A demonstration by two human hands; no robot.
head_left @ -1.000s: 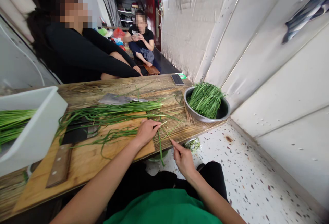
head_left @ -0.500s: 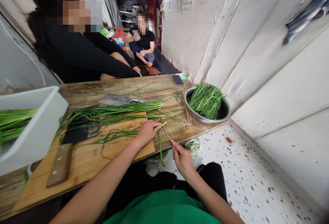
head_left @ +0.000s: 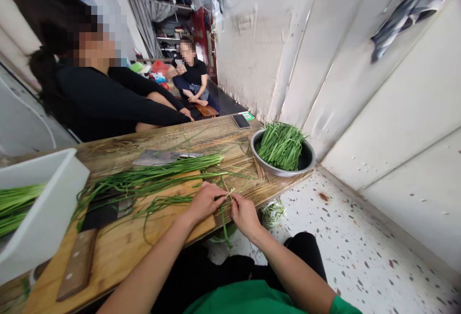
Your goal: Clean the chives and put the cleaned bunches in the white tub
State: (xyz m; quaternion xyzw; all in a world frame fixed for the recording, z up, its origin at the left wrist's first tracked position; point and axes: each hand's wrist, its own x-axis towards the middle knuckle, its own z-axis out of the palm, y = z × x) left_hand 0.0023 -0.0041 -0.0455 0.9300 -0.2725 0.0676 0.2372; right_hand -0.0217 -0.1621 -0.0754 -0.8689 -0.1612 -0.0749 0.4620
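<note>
My left hand [head_left: 206,200] is closed, pinching the pale ends of a few garlic chives [head_left: 231,192] over the table's front edge. My right hand [head_left: 246,214] meets it, fingertips closed on a thin pale stick like a bamboo skewer, mostly hidden now. One green chive leaf [head_left: 225,230] dangles below the hands. Left of them, a pile of long chives [head_left: 158,174] lies across the wooden cutting board [head_left: 122,249]. A cleaver with a wooden handle [head_left: 77,266] rests on the board, its dark blade partly under the chives. Another cleaver [head_left: 153,157] lies behind the pile.
A grey metal bowl [head_left: 309,165] heaped with chives stands at the table's right end, thin sticks [head_left: 260,172] beside it. A white tub [head_left: 43,213] with more chives is at left. A phone [head_left: 241,121] lies near the far edge. Two people sit beyond the table.
My right hand has moved up and left with the stick, so its fingertips now meet my left hand at the chive ends. The camera view has tilted slightly upward.
</note>
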